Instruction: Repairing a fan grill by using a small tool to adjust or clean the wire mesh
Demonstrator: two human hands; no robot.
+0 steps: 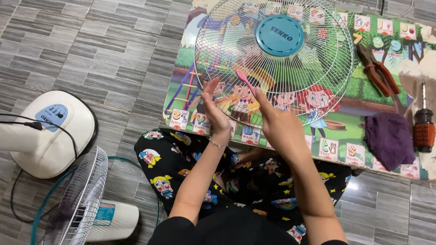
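A round white wire fan grille (318, 68) with a teal centre cap (279, 35) lies on a low table (359, 122) with a colourful cartoon picture top. My left hand (213, 109) rests on the near left part of the grille, fingers up against the wires. My right hand (274, 120) holds a thin pink brush-like tool (245, 80), its tip poked at the grille wires between the two hands.
Red-handled pliers (379, 72), a screwdriver (424, 127) and a purple cloth (389, 138) lie on the table's right side. On the tiled floor at left stand a white fan base (50, 131) with a black cable, and another fan grille (81, 199).
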